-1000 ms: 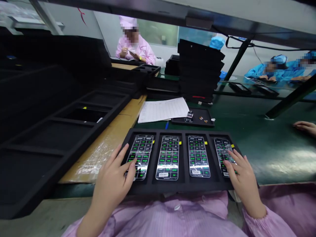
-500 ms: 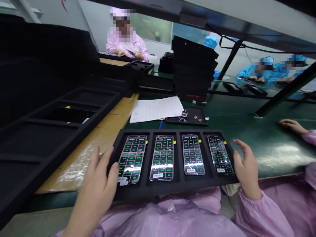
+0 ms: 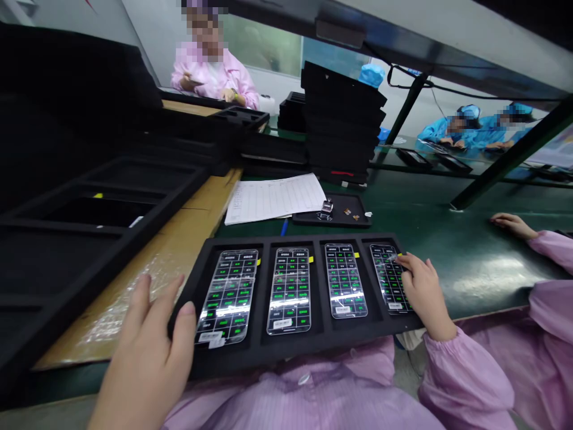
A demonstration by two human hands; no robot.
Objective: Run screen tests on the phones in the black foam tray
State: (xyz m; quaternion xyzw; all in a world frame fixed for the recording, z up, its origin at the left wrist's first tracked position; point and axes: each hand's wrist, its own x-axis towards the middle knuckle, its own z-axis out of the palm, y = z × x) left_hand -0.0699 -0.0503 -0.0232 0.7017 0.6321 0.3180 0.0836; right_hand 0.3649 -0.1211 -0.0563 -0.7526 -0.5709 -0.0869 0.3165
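A black foam tray (image 3: 340, 345) lies in front of me, with several smartphones in its separate slots. Their lit screens show grids of green labels, and yellow tabs stick out at their upper right edges. Fingers spread, my left hand (image 3: 145, 349) is open at the tray's left end, its thumb by the edge of the leftmost phone (image 3: 233, 292). My right hand (image 3: 423, 292) reaches over the tray's right end. Its fingertips are drawn together at the yellow tab of the rightmost phone (image 3: 385, 275), partly covering that phone. Between them lie two more phones (image 3: 290, 289).
Larger black trays (image 3: 102, 173) stand at the left on brown board (image 3: 179, 239). Behind my tray are paper sheets (image 3: 273, 200), a blue pen (image 3: 284, 227) and a small tray of parts (image 3: 356, 221). A tall tray stack (image 3: 342, 119) rises behind. A co-worker's hand (image 3: 514, 226) rests at right.
My right hand has moved from the tray's right edge inward onto the rightmost phone's upper right edge. My left hand stays by the left end, shifted slightly left and down in view.
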